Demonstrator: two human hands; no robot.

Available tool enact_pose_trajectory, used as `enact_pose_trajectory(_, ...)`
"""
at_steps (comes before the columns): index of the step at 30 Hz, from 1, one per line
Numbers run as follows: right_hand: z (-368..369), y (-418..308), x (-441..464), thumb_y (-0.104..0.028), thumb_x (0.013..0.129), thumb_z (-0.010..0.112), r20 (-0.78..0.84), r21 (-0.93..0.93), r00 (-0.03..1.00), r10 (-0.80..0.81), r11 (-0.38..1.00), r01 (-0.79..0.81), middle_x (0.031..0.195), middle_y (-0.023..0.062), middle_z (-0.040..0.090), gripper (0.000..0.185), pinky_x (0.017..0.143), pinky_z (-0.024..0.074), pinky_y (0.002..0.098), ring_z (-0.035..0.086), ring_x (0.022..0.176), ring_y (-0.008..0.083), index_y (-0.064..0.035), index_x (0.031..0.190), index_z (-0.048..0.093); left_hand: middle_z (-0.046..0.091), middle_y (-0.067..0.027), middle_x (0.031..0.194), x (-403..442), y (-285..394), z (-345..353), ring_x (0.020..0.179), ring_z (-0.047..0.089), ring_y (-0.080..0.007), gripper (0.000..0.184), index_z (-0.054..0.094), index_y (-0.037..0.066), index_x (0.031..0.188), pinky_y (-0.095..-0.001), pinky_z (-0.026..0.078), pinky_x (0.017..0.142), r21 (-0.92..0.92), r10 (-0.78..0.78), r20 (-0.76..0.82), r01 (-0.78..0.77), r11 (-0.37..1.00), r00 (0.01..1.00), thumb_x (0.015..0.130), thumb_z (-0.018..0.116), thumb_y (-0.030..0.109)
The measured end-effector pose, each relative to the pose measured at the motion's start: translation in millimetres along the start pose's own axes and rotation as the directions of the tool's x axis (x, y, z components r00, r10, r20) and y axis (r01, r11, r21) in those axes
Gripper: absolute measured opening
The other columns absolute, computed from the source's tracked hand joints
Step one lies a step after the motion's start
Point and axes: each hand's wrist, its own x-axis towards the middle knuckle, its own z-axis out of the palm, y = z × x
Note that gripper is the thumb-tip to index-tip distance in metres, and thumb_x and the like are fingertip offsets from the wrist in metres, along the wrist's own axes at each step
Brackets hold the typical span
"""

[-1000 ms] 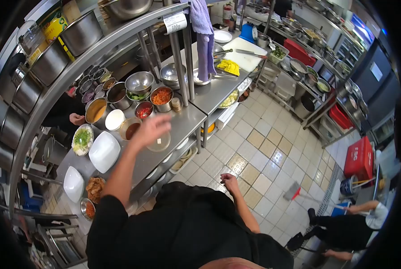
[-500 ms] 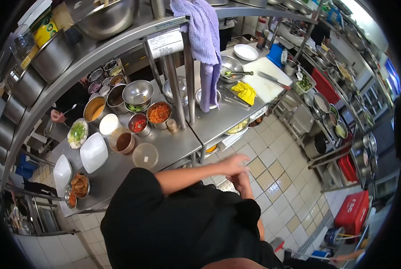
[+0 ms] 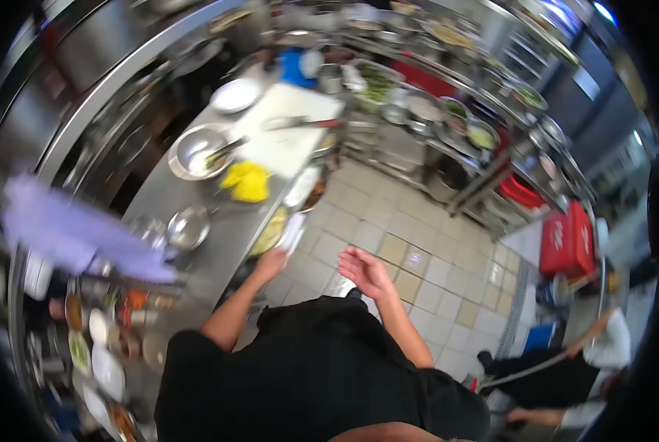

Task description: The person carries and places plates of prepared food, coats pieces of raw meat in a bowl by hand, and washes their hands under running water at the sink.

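Over the tiled floor, my right hand [image 3: 366, 272] is raised with its fingers stretched out and nothing in it. My left hand [image 3: 272, 264] hangs beside the counter's edge, close to a tray of pale yellow food [image 3: 272, 230]; motion smears its fingers, and I see no object in it. On the steel counter [image 3: 222, 210] to the left are a yellow cloth [image 3: 245, 181], a metal bowl with tongs [image 3: 197, 152] and a small metal bowl [image 3: 188, 227]. Farther back, a knife [image 3: 296, 122] lies on a white cutting board [image 3: 278, 151].
A purple towel [image 3: 79, 228] hangs at the left by the overhead shelf. Shelves with several food containers [image 3: 373, 82] line the far side. A red crate [image 3: 567, 239] stands at the right. Below it, a co-worker [image 3: 608, 342] holds a long handle.
My view has swung right, away from the counter with the food bowls. My hands, together before, are now apart. The co-worker at the lower right has come further into view.
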Motion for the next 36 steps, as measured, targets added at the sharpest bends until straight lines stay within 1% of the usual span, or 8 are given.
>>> enact_pose_trajectory(7,-59,-137,48,-0.023,0.092,0.054,-0.144,-0.060,0.990,-0.002,0.998,-0.007,0.098,0.0063,0.063,0.022,0.076,0.0513,0.0323,0.061,0.086,0.0171,-0.0063,0.106,0.057,0.055,-0.0017,0.062,-74,-15,14,0.050,0.050,-0.0100,0.011,0.060,0.002,0.078,-0.0261,0.040,0.045,-0.461,-0.591,-0.113,0.485,0.743,0.799,0.085,0.058,0.011)
enact_pose_trajectory(9,-69,-164,70,-0.022,0.092,0.054,-0.207,-0.075,0.978,-0.014,0.997,-0.002,0.096,0.0050,0.063,0.020,0.074,0.0514,0.0310,0.062,0.082,0.0162,-0.0068,0.104,0.058,0.055,-0.0022,0.062,-56,26,17,0.053,0.052,-0.0107,0.009,0.060,0.002,0.080,-0.0259,0.043,0.048,-0.258,-0.499,-0.152,0.454,0.853,0.853,0.085,0.058,0.009)
enact_pose_trajectory(15,-124,-232,132,-0.021,0.091,0.055,-0.324,-0.114,0.945,-0.038,0.993,0.001,0.093,0.0038,0.064,0.018,0.071,0.0527,0.0311,0.062,0.080,0.0155,-0.0077,0.102,0.059,0.062,-0.0059,0.075,108,37,60,0.062,0.059,-0.0136,0.019,0.062,-0.004,0.096,-0.0251,0.045,0.051,-0.502,-0.321,-0.067,0.246,0.829,0.945,0.084,0.061,0.012)
enact_pose_trajectory(18,-167,-265,135,-0.023,0.090,0.057,-0.467,-0.079,0.881,-0.078,0.996,0.046,0.093,0.0029,0.064,0.018,0.070,0.0525,0.0311,0.062,0.081,0.0149,-0.0089,0.100,0.060,0.063,-0.0059,0.082,216,86,69,0.067,0.059,-0.0123,0.025,0.062,-0.003,0.101,-0.0262,0.046,0.056,0.020,-0.074,0.038,0.073,0.997,0.997,0.087,0.060,0.018)
enact_pose_trajectory(19,-177,-280,129,-0.023,0.090,0.057,-0.511,-0.084,0.855,-0.091,0.995,0.055,0.093,0.0031,0.064,0.018,0.070,0.0527,0.0311,0.062,0.081,0.0150,-0.0087,0.099,0.060,0.063,-0.0050,0.084,256,95,69,0.071,0.057,-0.0110,0.028,0.062,-0.001,0.103,-0.0260,0.047,0.061,-0.039,-0.265,0.178,0.276,0.960,0.948,0.089,0.059,0.023)
enact_pose_trajectory(23,-220,-345,79,-0.022,0.089,0.057,-0.616,-0.126,0.770,-0.168,0.986,0.114,0.090,0.0041,0.063,0.019,0.068,0.0529,0.0308,0.062,0.077,0.0163,-0.0089,0.103,0.058,0.063,-0.0009,0.077,367,196,75,0.064,0.052,-0.0050,0.025,0.061,0.002,0.108,-0.0194,0.040,0.056,-0.240,0.033,0.043,-0.021,0.970,0.999,0.090,0.058,0.019)
enact_pose_trajectory(27,-304,-390,43,-0.021,0.089,0.055,-0.725,-0.019,0.657,-0.209,0.959,0.284,0.090,0.0042,0.060,0.020,0.068,0.0521,0.0312,0.060,0.077,0.0161,-0.0079,0.104,0.057,0.061,-0.0020,0.086,436,291,92,0.075,0.055,-0.0084,0.025,0.059,0.000,0.111,-0.0204,0.044,0.068,-0.442,-0.082,0.063,0.101,0.891,0.995,0.090,0.057,0.014)
enact_pose_trajectory(36,-444,-508,26,-0.020,0.089,0.055,-0.777,0.016,0.621,-0.104,0.983,0.184,0.079,0.0032,0.060,0.014,0.062,0.0508,0.0309,0.059,0.070,0.0174,-0.0092,0.098,0.056,0.065,-0.0062,0.099,505,435,208,0.088,0.062,-0.0134,0.029,0.060,-0.001,0.111,-0.0249,0.047,0.079,-0.356,0.000,0.025,0.009,0.934,1.000,0.088,0.061,0.016)
